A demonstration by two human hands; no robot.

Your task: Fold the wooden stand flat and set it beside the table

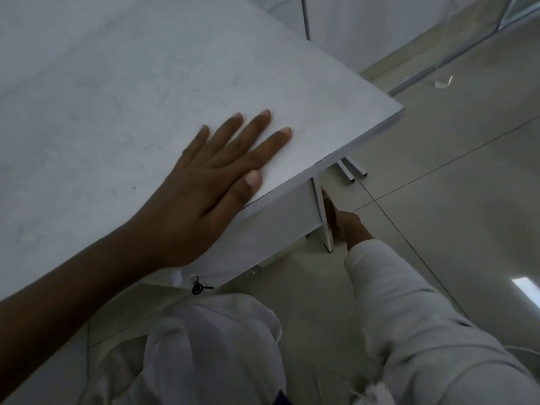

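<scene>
Left hand (204, 182) flat and open on counter (102, 97). Right hand (347, 226) low beside it, grip probably closed on stand (328, 213). Final step: release gently.

Pretty dim shot overall, kind of a grey-blue cast on everything. My left hand (214, 173) and forearm come out dark and underexposed against the pale tabletop (117, 83). The only real bright spot is a rectangular glare patch on the glossy floor (529, 287) at the right edge, plus a soft sheen on the tiles. My right hand (346, 222) down by the table's side is smeared and murky. Straight lines bow near the edges from the wide lens, and detail is soft throughout.
</scene>
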